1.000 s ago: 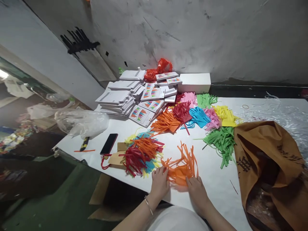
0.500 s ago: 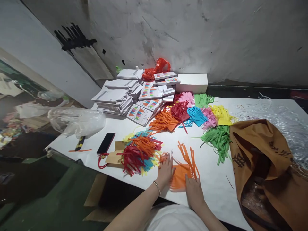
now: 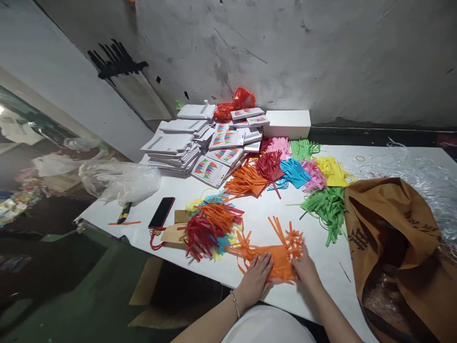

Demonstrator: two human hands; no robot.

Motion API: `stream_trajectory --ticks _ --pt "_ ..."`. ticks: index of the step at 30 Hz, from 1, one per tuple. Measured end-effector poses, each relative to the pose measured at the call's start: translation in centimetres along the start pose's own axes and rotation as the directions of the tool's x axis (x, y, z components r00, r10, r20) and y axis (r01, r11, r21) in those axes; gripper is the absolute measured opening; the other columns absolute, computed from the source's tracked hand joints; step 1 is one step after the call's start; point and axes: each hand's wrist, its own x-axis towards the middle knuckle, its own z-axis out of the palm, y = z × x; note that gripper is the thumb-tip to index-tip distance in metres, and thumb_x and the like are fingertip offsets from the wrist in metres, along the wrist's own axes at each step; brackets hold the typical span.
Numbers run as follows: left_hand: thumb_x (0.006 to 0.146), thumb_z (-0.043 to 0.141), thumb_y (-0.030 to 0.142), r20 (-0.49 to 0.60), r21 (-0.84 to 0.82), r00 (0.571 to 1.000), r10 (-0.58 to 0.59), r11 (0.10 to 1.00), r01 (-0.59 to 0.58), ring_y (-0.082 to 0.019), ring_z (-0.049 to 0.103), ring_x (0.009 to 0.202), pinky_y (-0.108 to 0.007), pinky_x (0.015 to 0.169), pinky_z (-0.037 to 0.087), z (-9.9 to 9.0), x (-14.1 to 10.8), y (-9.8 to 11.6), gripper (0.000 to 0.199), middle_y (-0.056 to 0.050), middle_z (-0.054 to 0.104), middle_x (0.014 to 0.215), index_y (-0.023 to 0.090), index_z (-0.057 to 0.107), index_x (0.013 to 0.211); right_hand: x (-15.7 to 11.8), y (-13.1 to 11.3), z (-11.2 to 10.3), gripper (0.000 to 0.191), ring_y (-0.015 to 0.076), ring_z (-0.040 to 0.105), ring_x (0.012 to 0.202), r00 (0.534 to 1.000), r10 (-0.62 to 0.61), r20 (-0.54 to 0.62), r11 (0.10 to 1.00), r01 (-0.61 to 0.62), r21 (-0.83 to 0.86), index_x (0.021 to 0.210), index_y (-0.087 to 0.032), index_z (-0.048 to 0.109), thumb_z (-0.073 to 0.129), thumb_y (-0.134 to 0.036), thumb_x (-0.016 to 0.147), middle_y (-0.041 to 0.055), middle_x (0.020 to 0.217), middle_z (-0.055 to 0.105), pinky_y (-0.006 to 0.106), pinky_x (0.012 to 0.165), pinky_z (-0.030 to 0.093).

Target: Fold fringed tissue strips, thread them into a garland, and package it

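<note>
A sheet of orange tissue paper (image 3: 280, 259) with fringed strips at both ends lies spread at the table's near edge. My left hand (image 3: 256, 278), with a bracelet at the wrist, rests on its lower left part, fingers stretched out flat. At the right edge of the sheet my right hand (image 3: 306, 269) has its fingers closed on the orange strips; the fingertips are partly hidden. Left of the sheet is a pile of orange, red, blue and yellow tissue fringes (image 3: 214, 224), lying over a piece of brown card (image 3: 174, 235).
Stacks of white packets (image 3: 174, 143) and a white box (image 3: 288, 124) stand by the wall. Several coloured fringe bundles (image 3: 269, 164) lie in front. A phone (image 3: 162, 212), a cutter (image 3: 124, 212) and a plastic bag (image 3: 121, 178) are at left, a brown cloth bag (image 3: 410, 209) at right.
The orange sheet is now spread wider, its fringes out to both sides. My left hand has moved down onto it and lies flatter; my right hand has shifted right and slightly up.
</note>
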Motion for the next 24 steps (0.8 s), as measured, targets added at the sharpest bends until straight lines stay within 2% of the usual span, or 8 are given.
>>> stream_trajectory --ticks 3,6,9,11,12,16,21,24 --pt "0.089 0.050 0.013 0.003 -0.038 1.000 -0.023 0.999 0.023 -0.026 0.019 0.147 -0.053 0.119 0.021 -0.4 0.2 0.1 0.063 -0.010 0.025 0.158 0.019 0.030 0.148 -1.8 0.8 -0.9 0.057 0.0264 0.068 0.079 0.971 -0.194 -0.136 0.977 0.179 -0.113 0.146 -0.009 0.026 0.033 -0.023 0.091 0.0126 0.091 0.069 0.042 0.072 0.054" --pt "0.089 0.049 0.010 -0.020 -0.072 0.999 -0.031 0.997 0.029 -0.027 0.022 0.146 -0.056 0.117 0.024 -0.6 0.2 0.3 0.058 -0.010 0.030 0.156 0.022 0.038 0.145 -3.9 0.9 0.3 0.046 0.0270 0.056 0.119 0.867 -0.498 -0.029 0.852 0.483 -0.201 0.132 -0.022 0.051 0.049 -0.024 0.086 0.0103 0.126 0.061 0.045 0.103 0.042" --pt "0.089 0.050 0.011 -0.050 -0.097 0.999 0.000 0.995 -0.005 -0.027 0.026 0.144 -0.055 0.116 0.025 -0.8 -0.2 0.1 0.053 -0.007 0.036 0.154 0.024 0.044 0.141 -4.6 1.3 2.1 0.047 0.0225 0.051 0.126 0.679 -0.725 0.115 0.642 0.727 -0.244 0.126 -0.028 0.058 0.053 -0.014 0.082 0.0023 0.133 0.059 0.044 0.113 0.032" --pt "0.091 0.050 0.012 -0.065 -0.124 0.998 0.023 0.992 -0.031 -0.025 0.031 0.142 -0.053 0.116 0.026 -1.1 -0.7 -0.2 0.049 -0.006 0.042 0.151 0.025 0.048 0.138 -4.2 1.9 2.6 0.042 0.0210 0.054 0.122 0.605 -0.787 0.117 0.559 0.781 -0.276 0.121 -0.023 0.061 0.046 -0.008 0.086 0.0038 0.128 0.064 0.045 0.112 0.031" --pt "0.092 0.050 0.013 -0.072 -0.145 0.997 0.026 0.989 -0.036 -0.024 0.035 0.140 -0.052 0.116 0.026 -1.4 -0.9 -0.4 0.046 -0.005 0.046 0.148 0.025 0.050 0.136 -3.9 2.1 2.6 0.039 0.0208 0.056 0.119 0.594 -0.798 0.101 0.547 0.785 -0.291 0.117 -0.022 0.063 0.043 -0.007 0.088 0.0046 0.124 0.066 0.045 0.111 0.031" --pt "0.092 0.052 0.016 -0.104 -0.232 0.984 -0.143 0.966 0.116 -0.020 0.051 0.126 -0.042 0.112 0.032 -2.3 -1.2 -0.6 0.029 -0.003 0.064 0.129 0.025 0.065 0.115 -3.1 2.1 1.7 0.031 0.0208 0.062 0.104 0.616 -0.786 0.048 0.565 0.748 -0.349 0.104 -0.022 0.066 0.040 -0.010 0.092 0.0038 0.105 0.072 0.045 0.102 0.038" --pt "0.095 0.042 0.019 -0.141 -0.212 0.881 -0.452 0.883 0.419 -0.021 0.060 0.098 -0.037 0.089 0.045 -3.0 1.0 0.0 0.029 -0.008 0.069 0.098 0.018 0.070 0.087 -2.3 -0.1 1.8 0.024 0.0247 0.061 0.082 0.772 -0.632 -0.071 0.707 0.537 -0.461 0.087 -0.024 0.065 0.043 -0.018 0.094 0.0059 0.078 0.067 0.040 0.075 0.042" --pt "0.093 0.042 0.020 -0.119 -0.173 0.817 -0.564 0.822 0.542 -0.022 0.061 0.090 -0.035 0.081 0.045 -3.3 2.6 0.0 0.031 -0.009 0.067 0.090 0.016 0.069 0.077 -1.6 -1.1 2.5 0.025 0.0271 0.060 0.078 0.828 -0.543 -0.141 0.751 0.404 -0.522 0.078 -0.024 0.063 0.043 -0.020 0.094 0.0084 0.073 0.065 0.040 0.072 0.039"
